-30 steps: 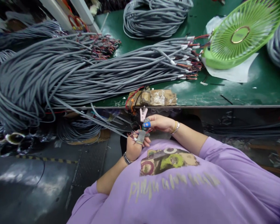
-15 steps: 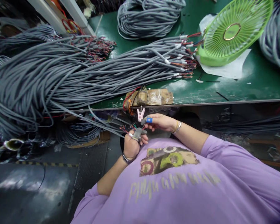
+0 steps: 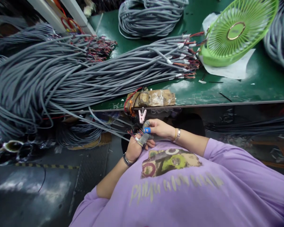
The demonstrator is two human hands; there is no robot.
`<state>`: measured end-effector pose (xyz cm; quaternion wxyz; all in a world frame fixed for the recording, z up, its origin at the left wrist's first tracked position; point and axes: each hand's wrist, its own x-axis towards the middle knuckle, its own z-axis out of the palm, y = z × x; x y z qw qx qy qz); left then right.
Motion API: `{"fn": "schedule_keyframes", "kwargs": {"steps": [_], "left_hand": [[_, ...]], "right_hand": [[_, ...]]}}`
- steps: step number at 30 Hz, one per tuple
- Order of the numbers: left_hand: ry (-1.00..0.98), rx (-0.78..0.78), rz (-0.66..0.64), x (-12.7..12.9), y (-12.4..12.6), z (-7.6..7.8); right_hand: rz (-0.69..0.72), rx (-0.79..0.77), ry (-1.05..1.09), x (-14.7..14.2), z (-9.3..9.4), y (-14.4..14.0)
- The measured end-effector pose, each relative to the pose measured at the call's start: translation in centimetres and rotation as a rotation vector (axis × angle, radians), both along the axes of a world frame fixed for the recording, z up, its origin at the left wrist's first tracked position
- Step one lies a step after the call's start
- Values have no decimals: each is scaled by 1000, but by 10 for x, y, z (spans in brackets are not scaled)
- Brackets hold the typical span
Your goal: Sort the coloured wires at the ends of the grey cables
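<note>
Now the right hand, blue tape on one fingertip, has come back in against the left hand, where half a second ago they sat a little apart, so I judge the fine work on the coloured wire ends goes on. Left grip is closed on one grey cable just below the bench edge; right fingers pinch at its wires. Count: one pink clip, one green fan, one taped block, two big cable heaps.
</note>
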<state>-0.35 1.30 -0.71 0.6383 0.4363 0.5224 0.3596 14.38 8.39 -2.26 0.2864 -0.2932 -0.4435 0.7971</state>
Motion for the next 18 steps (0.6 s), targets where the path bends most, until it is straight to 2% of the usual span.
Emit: {"fn": "schedule_keyframes", "kwargs": {"steps": [3, 7, 10, 18], "left_hand": [[8, 3, -15, -1, -1, -5], [-87, 34, 167, 1, -3, -16], [-131, 35, 269, 2, -3, -19], [-87, 24, 323, 2, -4, -19]], "right_hand": [[-18, 24, -64, -2, 1, 0], [-49, -22, -25, -4, 1, -3], [-44, -45, -4, -4, 0, -4], [-95, -52, -44, -4, 7, -3]]}}
